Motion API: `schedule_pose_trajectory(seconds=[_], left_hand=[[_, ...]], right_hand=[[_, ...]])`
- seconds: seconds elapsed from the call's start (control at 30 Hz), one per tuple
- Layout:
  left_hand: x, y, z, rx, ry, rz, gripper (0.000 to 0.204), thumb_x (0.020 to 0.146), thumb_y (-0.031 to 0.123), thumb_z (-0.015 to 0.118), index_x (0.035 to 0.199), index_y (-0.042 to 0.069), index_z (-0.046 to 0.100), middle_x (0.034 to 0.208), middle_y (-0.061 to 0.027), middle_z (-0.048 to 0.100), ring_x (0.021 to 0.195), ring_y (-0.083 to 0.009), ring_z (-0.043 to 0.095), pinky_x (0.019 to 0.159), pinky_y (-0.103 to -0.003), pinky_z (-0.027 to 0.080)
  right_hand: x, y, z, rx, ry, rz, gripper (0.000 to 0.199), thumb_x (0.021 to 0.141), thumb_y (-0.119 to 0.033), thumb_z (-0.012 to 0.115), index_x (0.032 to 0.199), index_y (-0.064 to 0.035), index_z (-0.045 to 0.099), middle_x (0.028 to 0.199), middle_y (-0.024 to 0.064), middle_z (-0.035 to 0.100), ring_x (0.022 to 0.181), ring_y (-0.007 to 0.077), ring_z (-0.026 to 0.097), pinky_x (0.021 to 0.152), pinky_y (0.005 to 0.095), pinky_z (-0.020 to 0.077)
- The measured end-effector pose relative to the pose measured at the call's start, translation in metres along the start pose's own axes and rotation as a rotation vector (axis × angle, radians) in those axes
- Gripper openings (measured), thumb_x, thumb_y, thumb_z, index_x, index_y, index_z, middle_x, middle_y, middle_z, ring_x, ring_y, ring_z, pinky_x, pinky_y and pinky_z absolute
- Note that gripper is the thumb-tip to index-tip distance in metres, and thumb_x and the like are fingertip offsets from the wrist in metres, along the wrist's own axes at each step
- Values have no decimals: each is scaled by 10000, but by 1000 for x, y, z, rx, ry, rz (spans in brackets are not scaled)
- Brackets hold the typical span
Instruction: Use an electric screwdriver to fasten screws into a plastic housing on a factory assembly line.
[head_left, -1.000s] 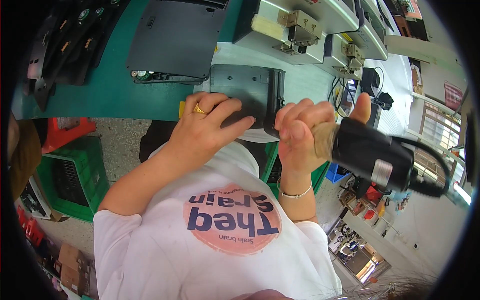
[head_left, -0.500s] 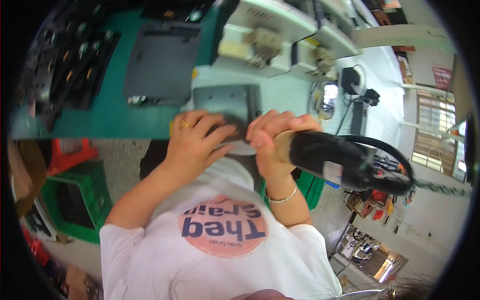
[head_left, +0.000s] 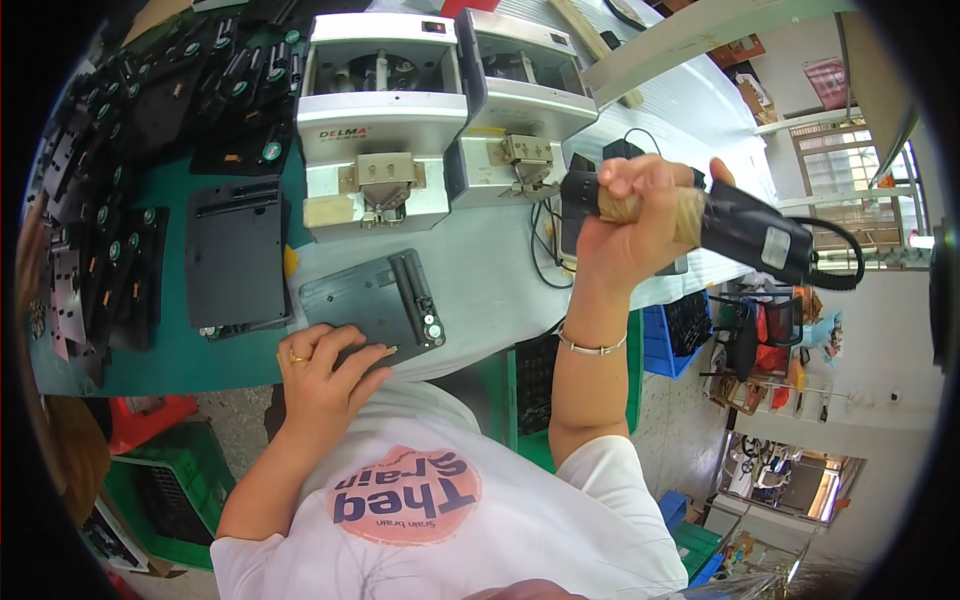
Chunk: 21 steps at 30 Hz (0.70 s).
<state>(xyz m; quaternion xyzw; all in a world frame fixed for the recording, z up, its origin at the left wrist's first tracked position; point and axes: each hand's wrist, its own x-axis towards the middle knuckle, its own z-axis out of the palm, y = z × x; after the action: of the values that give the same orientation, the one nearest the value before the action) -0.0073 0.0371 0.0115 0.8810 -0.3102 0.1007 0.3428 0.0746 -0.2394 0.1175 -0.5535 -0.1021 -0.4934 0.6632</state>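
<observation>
My right hand (head_left: 650, 215) is wrapped around a black electric screwdriver (head_left: 765, 235), its front part bound with tan tape. The driver is raised to the right of the machines, its cable end pointing right. My left hand (head_left: 325, 375) lies with fingers spread on the near edge of a dark grey plastic panel (head_left: 355, 295). A black strip and small round parts sit along the panel's right side. A small brass-coloured piece shows at the fingertips; whether they touch it, I cannot tell.
Two white screw feeders (head_left: 383, 120) stand behind the panel. Left of it lies another dark panel (head_left: 237, 255) on the green mat (head_left: 165, 365). Several assembled black panels (head_left: 130, 240) are piled farther left. Green crates (head_left: 175, 490) and a blue crate (head_left: 675, 335) stand below table level.
My right hand has lifted the screwdriver up and right, off the panel. My left hand remains at the panel. The view has shifted, so the feeders show more fully.
</observation>
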Motion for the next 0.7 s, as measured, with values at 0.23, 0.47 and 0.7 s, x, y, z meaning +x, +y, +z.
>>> schedule_pose_trajectory(seconds=[0.23, 0.47, 0.7], left_hand=[[2, -1, 1, 9, -22, -7, 307, 670, 249, 801, 953, 198, 695, 1027, 25, 591, 979, -221, 506, 854, -390, 337], [2, 0, 2, 13, -20, -11, 309, 671, 246, 803, 956, 200, 694, 1030, 23, 591, 979, -223, 507, 851, -394, 339], [0, 0, 1, 3, -19, -9, 321, 662, 241, 806, 960, 193, 698, 1035, 23, 590, 982, -227, 508, 852, -390, 340]], right_hand=[[-2, 17, -3, 23, -41, 67, 544, 834, 94, 618, 1282, -67, 355, 717, 53, 557, 574, 128, 552, 583, 314, 519], [1, 20, -4, 42, -48, 90, 549, 829, 88, 629, 1279, -56, 350, 720, 66, 573, 561, 129, 556, 594, 312, 529], [16, 21, 4, -92, -230, 132, 512, 805, 28, 710, 1229, -10, 426, 728, 58, 625, 553, 117, 589, 532, 237, 497]])
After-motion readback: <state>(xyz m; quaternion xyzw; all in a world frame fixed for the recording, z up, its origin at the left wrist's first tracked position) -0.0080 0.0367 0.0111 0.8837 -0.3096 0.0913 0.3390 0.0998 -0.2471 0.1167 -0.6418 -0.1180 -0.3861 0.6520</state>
